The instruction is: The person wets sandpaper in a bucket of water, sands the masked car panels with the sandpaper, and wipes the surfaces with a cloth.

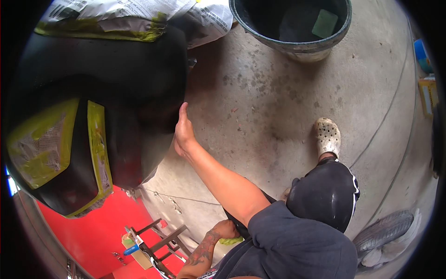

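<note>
Farthest left of the right hand (184, 132), a masked section (51, 153) of printed paper edged with yellow-green tape covers part of a dark curved panel (125, 60). Below that, well apart from the same hand, spreads a red surface (83, 232). White printed sheeting (116, 11) lies above and to the left of the hand, along the panel's top. The panel itself is directly left of the right hand, which touches its edge; one digit points up along the rim, but the other fingers are partly hidden, so I cannot tell how far they are spread. A dark wooden stool (167, 242) stands left of and below the left hand (224, 229). That hand is closed over a yellow-green cloth (231, 241), which shows just under its fingers. Above and right of both hands is a dark round bucket (306, 55) with a pale green block (324, 24) inside. Farther right of the grips are a pale clog (328, 137) and a tyre (385, 229).
</note>
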### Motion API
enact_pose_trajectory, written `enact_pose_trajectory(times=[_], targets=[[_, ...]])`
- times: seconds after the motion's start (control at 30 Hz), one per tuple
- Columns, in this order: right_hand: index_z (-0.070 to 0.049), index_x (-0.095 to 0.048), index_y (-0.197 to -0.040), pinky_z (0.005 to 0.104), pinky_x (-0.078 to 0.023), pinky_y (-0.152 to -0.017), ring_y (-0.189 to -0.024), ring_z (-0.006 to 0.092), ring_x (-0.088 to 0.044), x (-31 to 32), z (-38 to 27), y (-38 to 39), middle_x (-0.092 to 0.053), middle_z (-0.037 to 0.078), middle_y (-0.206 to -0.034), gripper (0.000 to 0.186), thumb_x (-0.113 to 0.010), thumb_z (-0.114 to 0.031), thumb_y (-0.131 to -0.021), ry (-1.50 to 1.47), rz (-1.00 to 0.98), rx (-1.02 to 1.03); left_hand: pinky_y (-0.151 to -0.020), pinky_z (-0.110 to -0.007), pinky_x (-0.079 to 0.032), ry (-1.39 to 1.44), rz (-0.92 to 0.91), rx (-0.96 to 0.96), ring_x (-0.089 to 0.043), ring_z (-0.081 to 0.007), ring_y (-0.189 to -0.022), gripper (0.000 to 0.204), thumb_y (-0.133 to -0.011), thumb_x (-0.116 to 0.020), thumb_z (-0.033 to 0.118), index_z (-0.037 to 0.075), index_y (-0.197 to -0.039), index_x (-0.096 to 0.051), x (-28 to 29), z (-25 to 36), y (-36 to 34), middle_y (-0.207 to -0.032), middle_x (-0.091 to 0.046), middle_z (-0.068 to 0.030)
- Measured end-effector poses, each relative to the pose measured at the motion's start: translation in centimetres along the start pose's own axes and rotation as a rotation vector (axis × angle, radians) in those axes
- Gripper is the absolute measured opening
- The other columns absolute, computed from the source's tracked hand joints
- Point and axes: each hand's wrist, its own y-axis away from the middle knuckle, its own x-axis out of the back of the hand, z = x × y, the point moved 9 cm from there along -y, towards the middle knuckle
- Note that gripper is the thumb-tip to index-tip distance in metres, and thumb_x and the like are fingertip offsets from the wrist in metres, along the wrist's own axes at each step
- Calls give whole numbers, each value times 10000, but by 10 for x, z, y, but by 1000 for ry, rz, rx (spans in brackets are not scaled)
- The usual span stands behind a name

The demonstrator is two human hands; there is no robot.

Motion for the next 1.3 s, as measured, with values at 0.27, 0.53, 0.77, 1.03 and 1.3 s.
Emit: enact_pose_trajectory(times=[0.27, 0.53, 0.77, 1.03, 1.3], targets=[[3, -195, -1531, 402, -188, -1182, -1463, 258, -210, -14, -95, -38, -221, 145, -1596, 887, -317, -675, -972, 285, -2, 187, -767, -425, -550, 13, -78, 46, -684, -359, -809, 340, -732, -644, 334, 8, -763, -733, -14, -2, 0, -804, -694, -218], [4, -285, -1497, 355, -221, -1153, -1438, 279, -261, 25, -22, -4, -254, 149, -1558, 797, -261, -624, -1006, 297, -94, 65, -750, -428, -547, -78, -113, 89, -685, -347, -801, 349, -738, -655, 365, 25, -752, -733, 15, 16, 0, -795, -699, -193], [23, -183, -1522, 436, -231, -1155, -1424, 411, -273, -5, -96, -39, -194, 259, -1572, 699, -434, -384, -1013, 845, 145, 715, -749, -431, -546, -34, -152, 73, -686, -344, -802, 353, -743, -668, 378, 32, -773, -732, -1, 20, -1, -790, -702, -177], [-32, -188, -1544, 508, -228, -1119, -1459, 386, -239, -14, -57, 19, -197, 221, -1593, 694, -510, -250, -968, 1145, 37, 930, -741, -405, -538, -97, -178, 118, -679, -351, -772, 326, -738, -685, 343, 22, -777, -723, 23, 28, 8, -790, -699, -190], [-13, -277, -1508, 552, -229, -1143, -1456, 400, -234, -50, -107, -21, -266, 211, -1570, 629, -451, -338, -999, 1102, -79, 940, -699, -420, -547, -7, -199, 141, -678, -347, -718, 342, -739, -642, 367, 35, -695, -712, 16, 24, 12, -709, -680, -181]])
